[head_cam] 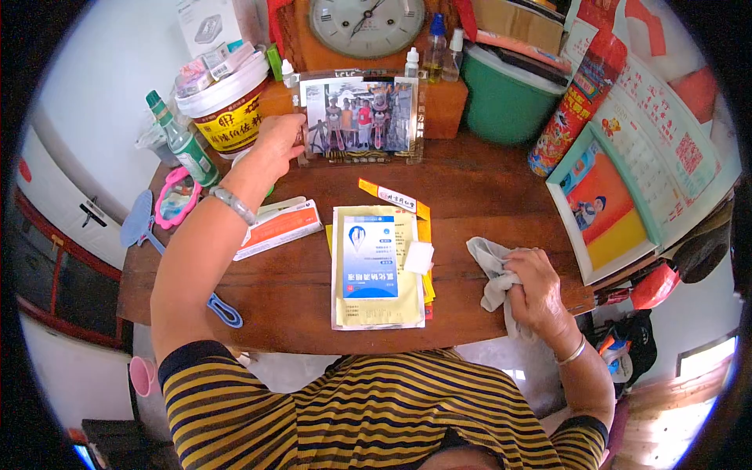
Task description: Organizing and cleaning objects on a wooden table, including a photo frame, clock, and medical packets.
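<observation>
My left hand reaches to the back of the wooden table and grips the left edge of a clear-framed group photo, which stands upright before the clock. At the right, near the front edge, my right hand is closed on a crumpled whitish cloth. Between my arms lies a stack of flat packets with a blue and white leaflet or packet on top. A small white piece rests on the stack's right side. Left of it is an orange and white box.
A tubular spray can and a white-green framed picture stand at the right. Behind are a green bucket and a clock. A lidded tub, green bottle, pink-rimmed dish and blue fly swatter sit at the left.
</observation>
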